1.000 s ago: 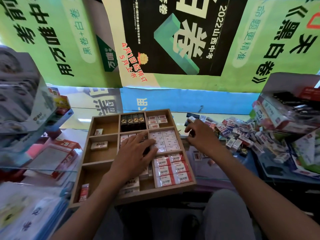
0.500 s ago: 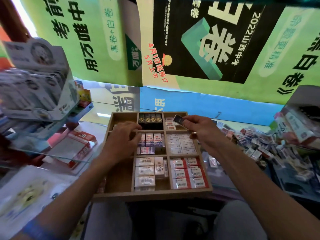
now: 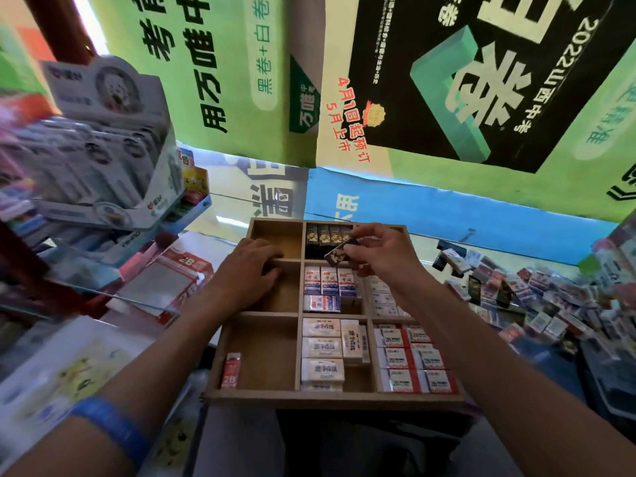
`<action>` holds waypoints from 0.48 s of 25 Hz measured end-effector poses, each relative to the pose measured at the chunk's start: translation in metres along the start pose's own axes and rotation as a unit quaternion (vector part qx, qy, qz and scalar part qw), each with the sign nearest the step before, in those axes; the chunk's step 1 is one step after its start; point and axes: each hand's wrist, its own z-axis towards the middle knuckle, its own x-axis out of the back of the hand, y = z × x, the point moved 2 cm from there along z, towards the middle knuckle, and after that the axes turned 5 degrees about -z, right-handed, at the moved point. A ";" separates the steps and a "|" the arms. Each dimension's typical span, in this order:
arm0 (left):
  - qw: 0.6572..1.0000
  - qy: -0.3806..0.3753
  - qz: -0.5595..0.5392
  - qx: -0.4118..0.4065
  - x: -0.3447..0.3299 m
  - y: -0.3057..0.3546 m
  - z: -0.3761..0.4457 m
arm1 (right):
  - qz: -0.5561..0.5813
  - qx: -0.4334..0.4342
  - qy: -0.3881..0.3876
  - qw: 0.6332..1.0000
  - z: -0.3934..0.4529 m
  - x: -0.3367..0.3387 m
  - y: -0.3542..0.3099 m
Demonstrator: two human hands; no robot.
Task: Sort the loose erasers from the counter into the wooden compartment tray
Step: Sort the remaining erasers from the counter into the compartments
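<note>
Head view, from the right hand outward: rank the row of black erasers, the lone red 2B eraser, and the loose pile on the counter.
From the right hand:
1. Row of black erasers, top middle compartment, just beside it.
2. Loose pile, counter, right.
3. Red 2B eraser, bottom left compartment.

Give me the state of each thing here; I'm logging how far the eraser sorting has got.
wooden tray: on the counter, most compartments partly filled
black eraser: pinched in the fingers of the right hand, above the tray's far middle compartment
right hand: pinching the black eraser
left hand: fingers curled over a divider at the tray's left column
loose erasers: heaped on the counter, unsorted
</note>
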 end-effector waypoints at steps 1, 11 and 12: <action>1.000 -0.001 -0.001 0.001 0.000 -0.001 -0.001 | -0.012 0.001 0.016 1.000 0.003 -0.003 0.000; 1.000 0.014 -0.012 -0.003 0.000 -0.004 -0.003 | -0.306 0.132 0.072 0.940 0.031 -0.015 -0.010; 1.000 0.015 -0.014 -0.004 0.000 -0.004 -0.002 | -0.337 0.153 0.053 0.928 0.032 -0.017 -0.013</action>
